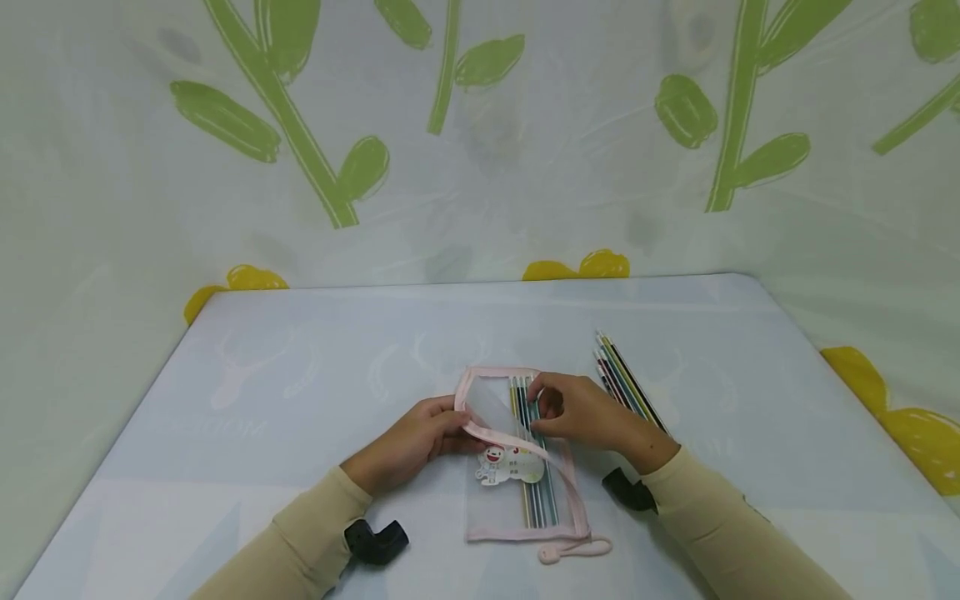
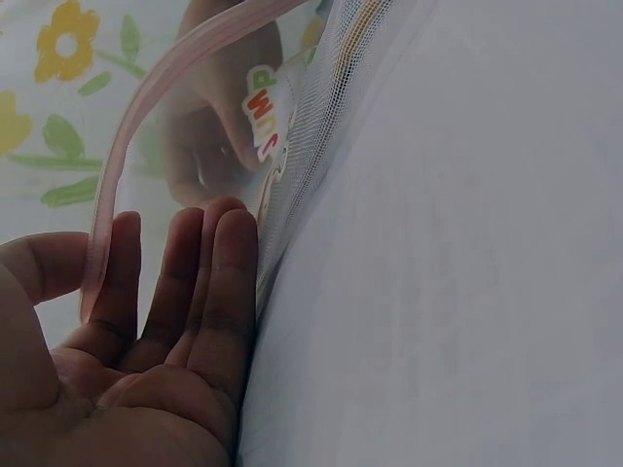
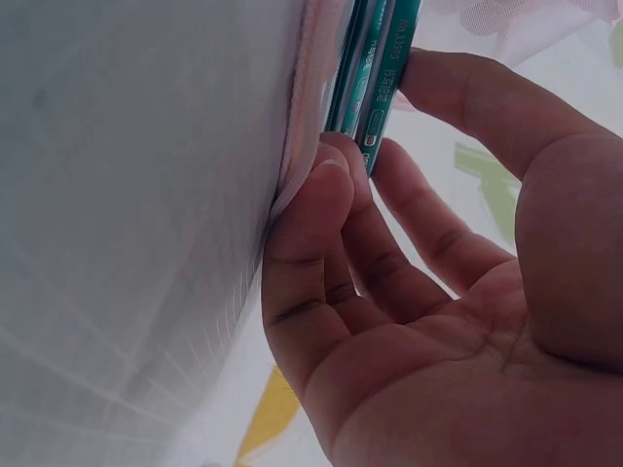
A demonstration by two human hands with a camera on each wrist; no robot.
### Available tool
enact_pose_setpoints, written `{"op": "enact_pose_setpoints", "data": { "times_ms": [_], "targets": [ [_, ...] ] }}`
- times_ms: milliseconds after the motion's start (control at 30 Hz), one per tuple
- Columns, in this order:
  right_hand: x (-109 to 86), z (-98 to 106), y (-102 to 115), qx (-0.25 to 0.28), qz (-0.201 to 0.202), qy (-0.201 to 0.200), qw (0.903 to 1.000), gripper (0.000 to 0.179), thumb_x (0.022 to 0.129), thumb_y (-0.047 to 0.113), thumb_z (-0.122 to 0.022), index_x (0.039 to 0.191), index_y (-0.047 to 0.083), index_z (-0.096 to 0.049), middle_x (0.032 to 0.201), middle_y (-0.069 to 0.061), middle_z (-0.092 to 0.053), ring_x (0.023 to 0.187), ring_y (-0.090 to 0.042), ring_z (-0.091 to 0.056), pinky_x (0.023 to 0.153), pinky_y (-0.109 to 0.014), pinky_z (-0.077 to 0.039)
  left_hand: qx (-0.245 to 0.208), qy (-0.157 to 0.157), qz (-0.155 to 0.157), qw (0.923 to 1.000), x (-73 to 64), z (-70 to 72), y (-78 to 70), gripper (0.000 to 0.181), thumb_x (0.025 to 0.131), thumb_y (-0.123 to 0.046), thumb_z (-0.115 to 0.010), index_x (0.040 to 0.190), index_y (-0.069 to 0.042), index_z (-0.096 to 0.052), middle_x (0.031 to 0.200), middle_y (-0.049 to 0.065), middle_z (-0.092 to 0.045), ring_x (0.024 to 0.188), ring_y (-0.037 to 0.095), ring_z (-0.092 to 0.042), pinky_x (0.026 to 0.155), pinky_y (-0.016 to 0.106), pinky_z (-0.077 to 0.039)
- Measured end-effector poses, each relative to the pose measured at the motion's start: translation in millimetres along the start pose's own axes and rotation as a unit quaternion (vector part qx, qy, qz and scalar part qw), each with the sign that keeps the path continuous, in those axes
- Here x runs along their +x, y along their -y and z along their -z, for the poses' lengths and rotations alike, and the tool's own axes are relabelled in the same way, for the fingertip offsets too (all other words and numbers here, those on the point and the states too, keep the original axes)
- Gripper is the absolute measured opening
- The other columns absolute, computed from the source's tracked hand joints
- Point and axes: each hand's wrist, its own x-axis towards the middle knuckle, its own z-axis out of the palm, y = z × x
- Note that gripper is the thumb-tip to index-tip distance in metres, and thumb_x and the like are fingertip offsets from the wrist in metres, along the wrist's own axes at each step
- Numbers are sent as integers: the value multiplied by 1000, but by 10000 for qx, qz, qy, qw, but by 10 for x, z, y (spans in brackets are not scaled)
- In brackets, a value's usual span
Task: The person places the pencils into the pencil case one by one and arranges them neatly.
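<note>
A see-through mesh pencil pouch (image 1: 517, 535) with pink trim and a cartoon label (image 1: 498, 465) lies at the middle of the table, its top flap lifted. My left hand (image 1: 423, 433) pinches the flap's pink edge (image 2: 122, 146) between thumb and forefinger, the other fingers stretched under it. Several pencils (image 1: 538, 507) lie lengthwise inside the pouch, partly behind mesh and label. At their upper part, my right hand (image 1: 585, 410) pinches teal pencils (image 3: 382, 88); its thumb touches one side and curled fingertips meet their ends beside the pink trim.
More pencils (image 1: 628, 375) lie in a slanted bundle behind the right hand, partly hidden by the wrist. A pink wrist loop (image 1: 588, 548) hangs off the pouch's lower right corner. Black wrist devices (image 1: 377, 543) sit under both sleeves. A leaf-patterned curtain (image 1: 465, 208) borders the table.
</note>
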Motion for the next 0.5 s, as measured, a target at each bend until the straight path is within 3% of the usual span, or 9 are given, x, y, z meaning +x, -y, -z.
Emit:
{"op": "enact_pose_setpoints", "data": {
  "times_ms": [500],
  "targets": [
    [-6,13,-16,-92,90,55,9999,28,86,14,-77,110,10,-64,87,-1,-62,79,-12,-57,68,-22,-53,40,15,-18,10000,20,2,-7,36,104,-14,-42,125,14,-53,118,16,-67,104,17,-69,99,35,-56]
  ]
}}
